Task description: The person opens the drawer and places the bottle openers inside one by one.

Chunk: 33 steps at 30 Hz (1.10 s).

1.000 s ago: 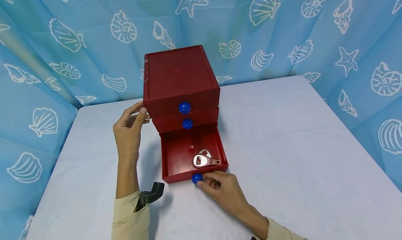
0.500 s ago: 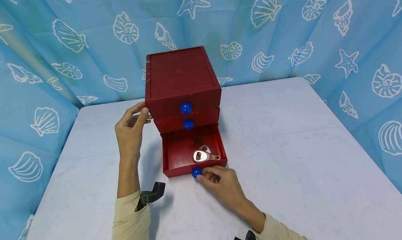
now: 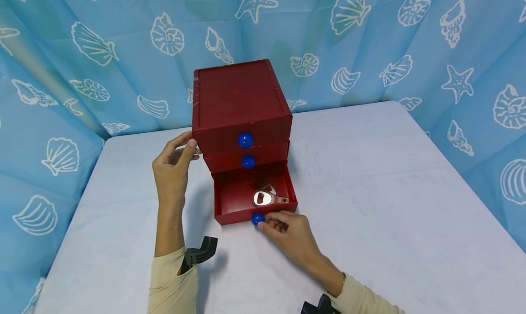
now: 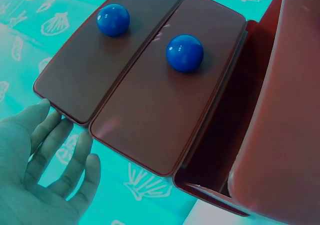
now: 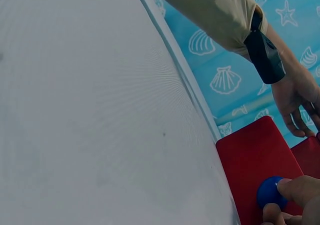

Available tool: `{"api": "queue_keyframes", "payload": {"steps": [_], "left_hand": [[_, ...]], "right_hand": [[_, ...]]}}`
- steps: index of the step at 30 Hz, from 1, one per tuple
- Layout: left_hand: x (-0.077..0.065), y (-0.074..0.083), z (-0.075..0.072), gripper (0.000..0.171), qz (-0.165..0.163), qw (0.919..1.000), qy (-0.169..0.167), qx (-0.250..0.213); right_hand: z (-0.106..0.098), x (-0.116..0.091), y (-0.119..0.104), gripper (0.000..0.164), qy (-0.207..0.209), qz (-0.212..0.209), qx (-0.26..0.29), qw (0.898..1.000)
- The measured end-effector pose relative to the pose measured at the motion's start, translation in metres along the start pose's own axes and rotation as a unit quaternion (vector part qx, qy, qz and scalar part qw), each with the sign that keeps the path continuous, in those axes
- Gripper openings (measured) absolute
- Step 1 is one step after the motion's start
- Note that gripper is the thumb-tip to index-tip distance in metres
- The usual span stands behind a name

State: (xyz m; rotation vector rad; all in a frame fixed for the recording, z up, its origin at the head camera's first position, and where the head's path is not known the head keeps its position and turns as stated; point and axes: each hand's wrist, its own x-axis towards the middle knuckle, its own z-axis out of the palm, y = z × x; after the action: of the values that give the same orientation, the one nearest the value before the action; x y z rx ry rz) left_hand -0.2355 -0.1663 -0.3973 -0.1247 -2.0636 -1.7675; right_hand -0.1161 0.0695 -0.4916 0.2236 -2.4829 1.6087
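Note:
A dark red chest of drawers [image 3: 240, 95] stands on the table, with its bottom drawer [image 3: 230, 202] pulled partly out. Two bottle openers [image 3: 262, 198] lie overlapping inside that drawer, near its front right corner. My right hand [image 3: 293, 238] pinches the blue round knob [image 5: 271, 192] of the bottom drawer between thumb and fingers. At the chest's upper left side, my left hand [image 3: 172, 168] touches the edge with its fingertips, the fingers [image 4: 77, 160] spread and loosely bent. The upper two drawers, each with a blue knob [image 4: 185, 53], sit closed.
A white cloth covers the table [image 3: 370, 191] around the chest. Behind it hangs a blue curtain [image 3: 312, 40] printed with white shells and starfish. Black wrist mounts [image 3: 199, 252] stick out from both forearms.
The bottom drawer has slid inward toward the chest, with my right hand moving along on its knob. My left hand keeps its place against the chest's side.

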Motion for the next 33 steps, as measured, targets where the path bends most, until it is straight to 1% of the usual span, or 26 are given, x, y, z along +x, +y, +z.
{"api": "queue_keyframes", "payload": {"steps": [8,17,23,29,33], "left_hand": [[0.000,0.000,0.000,0.040,-0.003,1.0000,0.001,0.000],[0.000,0.000,0.000,0.037,-0.005,0.9999,-0.005,-0.010],[0.001,0.000,-0.001,0.035,-0.001,0.9999,-0.008,-0.014],[0.000,0.000,0.000,0.037,-0.002,1.0000,-0.003,-0.009],[0.001,0.000,0.000,0.036,-0.001,0.9999,-0.005,-0.015]], "right_hand": [[0.001,0.005,0.002,0.010,-0.004,0.007,0.001,1.000],[0.001,0.008,0.003,0.012,0.001,-0.004,0.009,1.000],[0.003,0.011,0.003,0.016,0.011,-0.017,0.002,1.000],[0.004,0.014,0.004,0.017,0.013,-0.018,0.000,1.000],[0.003,0.017,0.006,0.018,0.015,-0.018,0.001,1.000]]}}
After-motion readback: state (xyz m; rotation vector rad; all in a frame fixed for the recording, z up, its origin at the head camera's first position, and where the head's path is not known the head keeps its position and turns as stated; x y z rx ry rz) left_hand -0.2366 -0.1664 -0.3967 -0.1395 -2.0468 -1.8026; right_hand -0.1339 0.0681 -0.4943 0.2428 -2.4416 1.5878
